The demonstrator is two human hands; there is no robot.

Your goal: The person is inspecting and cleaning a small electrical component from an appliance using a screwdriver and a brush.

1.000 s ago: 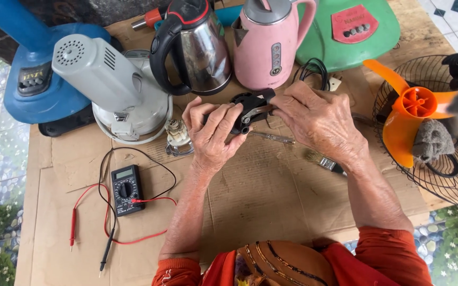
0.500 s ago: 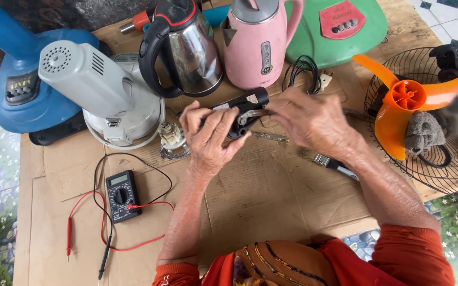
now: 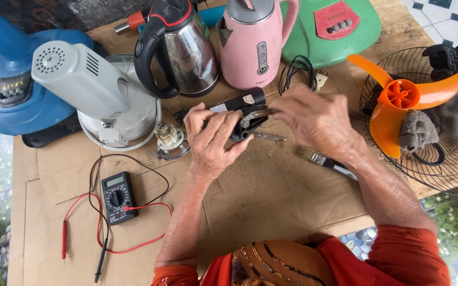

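1. My left hand is curled around a black part, with the fingers wrapped over its top. I hold it just above the cardboard, near the middle of the table.
2. My right hand touches the right end of the black part. Its fingers are pressed together there, on a small silver metal piece. I cannot tell if they pinch it.
3. Far from my hands stand a shiny steel kettle and a pink kettle, side by side.
4. To the left sits a white motor housing and a blue fan base.
5. Near and left lies a black meter with red and black wires.
6. To the right is an orange fan blade in a wire cage.
7. A small brush lies under my right wrist.
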